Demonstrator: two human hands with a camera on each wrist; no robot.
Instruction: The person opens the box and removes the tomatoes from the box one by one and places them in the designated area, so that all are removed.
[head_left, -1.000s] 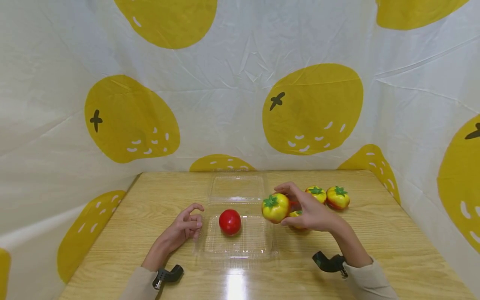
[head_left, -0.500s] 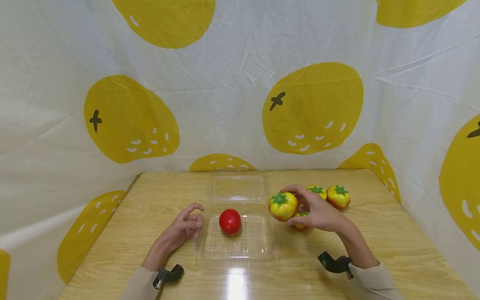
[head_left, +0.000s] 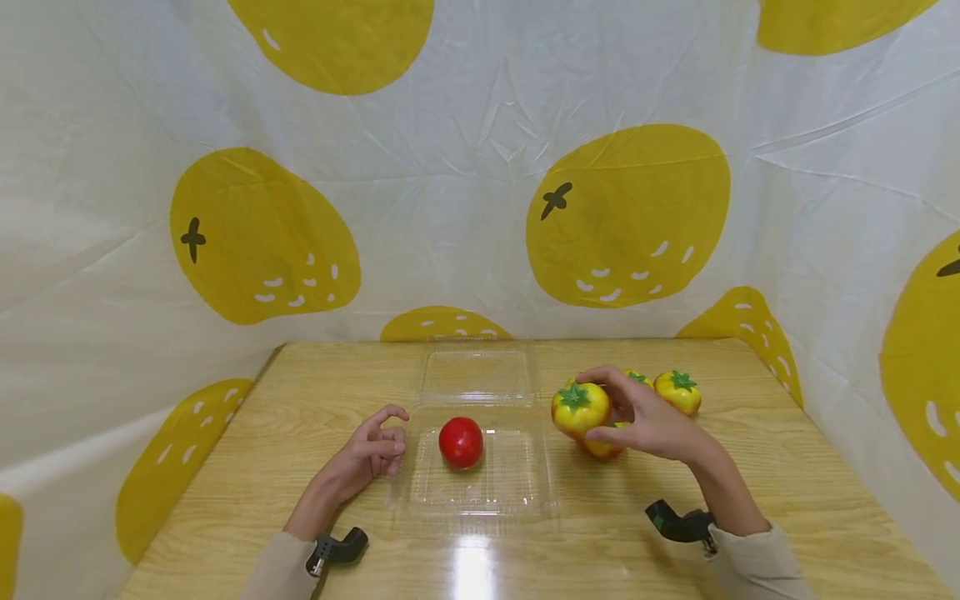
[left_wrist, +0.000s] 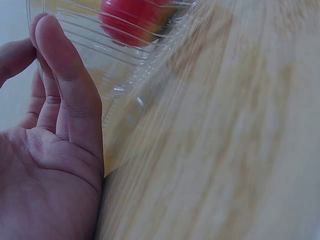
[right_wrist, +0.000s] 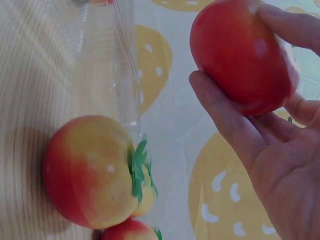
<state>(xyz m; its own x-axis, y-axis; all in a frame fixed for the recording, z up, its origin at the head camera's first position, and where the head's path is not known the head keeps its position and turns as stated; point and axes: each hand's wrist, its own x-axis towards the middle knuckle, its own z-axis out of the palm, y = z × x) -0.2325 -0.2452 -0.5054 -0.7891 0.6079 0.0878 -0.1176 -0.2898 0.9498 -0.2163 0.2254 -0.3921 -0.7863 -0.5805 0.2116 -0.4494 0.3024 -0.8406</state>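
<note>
My right hand (head_left: 651,423) grips a toy tomato (head_left: 581,407), yellow with a green leafy top, between thumb and fingers, raised right of the clear plastic container (head_left: 517,479). Its red underside shows in the right wrist view, where a second toy tomato (right_wrist: 92,170) stands on the table below. That lower tomato (head_left: 602,450) is partly covered by the held one in the head view. A red toy tomato (head_left: 461,442), leaves out of sight, lies inside the container. My left hand (head_left: 365,454) rests on its side by the container's left wall, fingers loosely bent around nothing.
Behind the right hand stand more yellow toy tomatoes, one at the far right (head_left: 677,392) and one half hidden (head_left: 637,377). The container's lid (head_left: 476,375) lies folded back toward the patterned curtain (head_left: 450,250) beyond the wooden table (head_left: 337,375).
My right hand has moved to the right with the tomato, farther from the container and over the other tomatoes. The left hand and the red tomato stay where they were.
</note>
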